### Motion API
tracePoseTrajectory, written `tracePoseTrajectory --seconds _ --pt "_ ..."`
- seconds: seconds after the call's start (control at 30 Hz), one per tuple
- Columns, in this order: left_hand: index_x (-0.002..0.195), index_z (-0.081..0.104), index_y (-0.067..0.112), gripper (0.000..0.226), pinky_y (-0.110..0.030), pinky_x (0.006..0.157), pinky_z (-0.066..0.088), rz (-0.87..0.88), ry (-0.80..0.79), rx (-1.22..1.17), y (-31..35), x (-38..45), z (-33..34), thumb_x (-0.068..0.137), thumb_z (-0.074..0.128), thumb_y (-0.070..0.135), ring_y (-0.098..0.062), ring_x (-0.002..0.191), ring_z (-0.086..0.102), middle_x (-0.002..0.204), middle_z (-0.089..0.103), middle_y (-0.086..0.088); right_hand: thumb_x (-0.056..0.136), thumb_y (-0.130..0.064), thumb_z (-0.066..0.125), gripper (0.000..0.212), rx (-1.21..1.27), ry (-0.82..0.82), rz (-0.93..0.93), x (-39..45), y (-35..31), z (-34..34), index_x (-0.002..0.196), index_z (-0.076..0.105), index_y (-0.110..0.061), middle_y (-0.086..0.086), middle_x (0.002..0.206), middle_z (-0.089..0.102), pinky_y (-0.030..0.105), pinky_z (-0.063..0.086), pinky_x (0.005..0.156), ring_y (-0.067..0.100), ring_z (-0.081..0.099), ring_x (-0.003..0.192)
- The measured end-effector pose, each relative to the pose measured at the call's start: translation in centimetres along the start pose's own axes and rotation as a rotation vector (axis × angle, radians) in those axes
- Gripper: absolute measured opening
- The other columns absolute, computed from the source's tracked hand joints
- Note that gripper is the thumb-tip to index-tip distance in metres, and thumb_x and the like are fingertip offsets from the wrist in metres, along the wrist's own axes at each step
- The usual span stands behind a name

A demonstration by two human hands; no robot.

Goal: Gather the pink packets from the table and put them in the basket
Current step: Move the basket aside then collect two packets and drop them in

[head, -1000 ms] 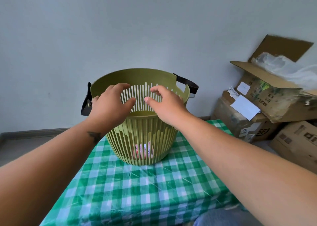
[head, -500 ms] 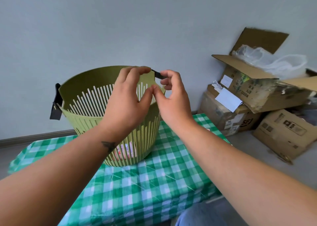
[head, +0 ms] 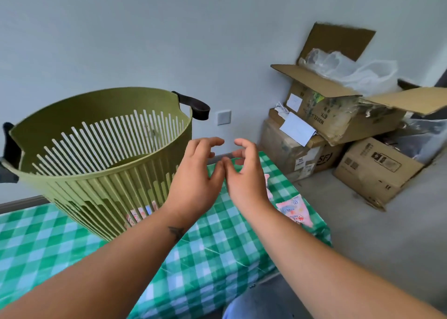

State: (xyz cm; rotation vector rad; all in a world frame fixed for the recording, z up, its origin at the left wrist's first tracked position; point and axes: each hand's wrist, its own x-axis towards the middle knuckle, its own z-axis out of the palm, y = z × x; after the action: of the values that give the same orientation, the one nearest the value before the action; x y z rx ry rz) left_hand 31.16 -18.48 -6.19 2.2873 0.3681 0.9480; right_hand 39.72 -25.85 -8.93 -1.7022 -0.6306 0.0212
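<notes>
A green slatted basket (head: 96, 173) with dark handles stands on the left of the checked table (head: 217, 258). Through its slats a pink packet in the basket (head: 139, 213) shows near the bottom. Another pink packet (head: 294, 209) lies on the table's right edge, and a further pink piece (head: 267, 185) peeks out behind my right wrist. My left hand (head: 196, 180) and my right hand (head: 246, 176) hover side by side to the right of the basket, above the table, fingers curled apart, holding nothing.
Stacked cardboard boxes (head: 338, 125) with plastic wrap stand on the floor against the wall at the right. A wall socket (head: 224, 117) sits behind the table. The table's right edge drops to a grey floor (head: 375, 234).
Both hands have come off the basket rim and moved right, over the table. The view has swung right, so the basket now appears further left and the packets on the table appear.
</notes>
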Motion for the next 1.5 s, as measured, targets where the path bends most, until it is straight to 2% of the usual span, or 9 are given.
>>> tracePoseTrajectory --seconds 0.23,0.43,0.53,0.73,0.83,0.93,1.23,1.37,1.5 --pt "0.122 0.05 0.026 0.035 -0.024 0.081 0.044 -0.191 -0.117 -0.017 -2.5 -1.4 5.3 0.088 0.059 0.023 -0.005 0.098 0.054 0.12 0.046 0.008 0.086 -0.022 0.061 0.039 -0.129 -0.007 0.168 -0.7 6.1 -1.0 0.121 0.047 -0.029 -0.001 0.114 0.054 0.033 0.044 0.081 0.019 0.054 0.106" --pt "0.122 0.051 0.025 0.035 -0.017 0.075 0.04 -0.316 -0.167 -0.036 -4.1 -1.7 9.0 0.088 0.059 0.022 -0.008 0.096 0.055 0.121 0.048 0.003 0.085 -0.02 0.062 0.038 -0.242 0.023 0.279 -0.5 10.4 -2.5 0.12 0.05 -0.024 0.006 0.123 0.055 0.043 0.046 0.087 0.028 0.052 0.111" --pt "0.122 0.051 0.026 0.034 -0.008 0.063 0.038 -0.369 -0.2 -0.048 -4.9 -1.8 10.5 0.089 0.058 0.024 -0.007 0.097 0.055 0.121 0.047 0.004 0.083 -0.021 0.063 0.043 -0.365 0.047 0.332 -0.2 12.6 -3.7 0.125 0.051 -0.022 0.009 0.126 0.053 0.041 0.041 0.092 0.03 0.046 0.116" --pt "0.121 0.052 0.024 0.032 -0.008 0.058 0.041 -0.447 -0.255 -0.082 -6.4 -2.3 12.9 0.09 0.057 0.023 -0.01 0.098 0.057 0.122 0.048 0.002 0.084 -0.03 0.064 0.058 -0.596 0.092 0.471 0.8 16.9 -6.8 0.136 0.043 -0.016 0.013 0.145 0.039 0.041 0.027 0.106 0.033 0.032 0.132" --pt "0.12 0.052 0.025 0.031 -0.015 0.052 0.045 -0.489 -0.287 -0.094 -7.0 -2.7 13.6 0.09 0.058 0.025 -0.011 0.099 0.057 0.122 0.048 0.002 0.084 -0.03 0.065 0.061 -0.644 0.093 0.534 1.2 18.7 -7.8 0.138 0.041 -0.016 0.013 0.146 0.037 0.041 0.029 0.105 0.034 0.032 0.131" --pt "0.12 0.053 0.026 0.032 -0.012 0.047 0.044 -0.516 -0.318 -0.102 -7.3 -3.1 14.1 0.089 0.059 0.029 -0.01 0.099 0.057 0.122 0.048 0.004 0.081 -0.031 0.067 0.064 -0.669 0.079 0.58 1.5 19.9 -8.4 0.138 0.039 -0.018 0.012 0.144 0.038 0.043 0.034 0.102 0.035 0.034 0.127" --pt "0.119 0.054 0.025 0.03 -0.018 0.05 0.045 -0.609 -0.367 -0.13 -8.3 -3.6 14.8 0.089 0.059 0.029 -0.008 0.098 0.057 0.125 0.052 0.004 0.079 -0.03 0.072 0.082 -0.611 0.083 0.735 3.0 21.9 -9.5 0.145 0.025 -0.024 0.014 0.144 0.04 0.048 0.036 0.1 0.036 0.035 0.13" --pt "0.119 0.054 0.025 0.03 -0.015 0.046 0.044 -0.624 -0.386 -0.133 -8.8 -3.7 14.9 0.089 0.059 0.028 -0.009 0.099 0.056 0.126 0.052 0.004 0.079 -0.026 0.072 0.079 -0.555 0.108 0.764 3.2 22.4 -9.6 0.144 0.027 -0.025 0.014 0.139 0.049 0.052 0.043 0.096 0.038 0.049 0.121" --pt "0.118 0.054 0.026 0.029 -0.014 0.044 0.042 -0.642 -0.397 -0.134 -9.0 -3.9 15.0 0.089 0.059 0.029 -0.008 0.098 0.055 0.125 0.051 0.004 0.085 -0.017 0.066 0.069 -0.426 0.125 0.806 3.1 22.8 -9.5 0.142 0.029 -0.027 0.015 0.127 0.059 0.052 0.054 0.082 0.038 0.061 0.104"
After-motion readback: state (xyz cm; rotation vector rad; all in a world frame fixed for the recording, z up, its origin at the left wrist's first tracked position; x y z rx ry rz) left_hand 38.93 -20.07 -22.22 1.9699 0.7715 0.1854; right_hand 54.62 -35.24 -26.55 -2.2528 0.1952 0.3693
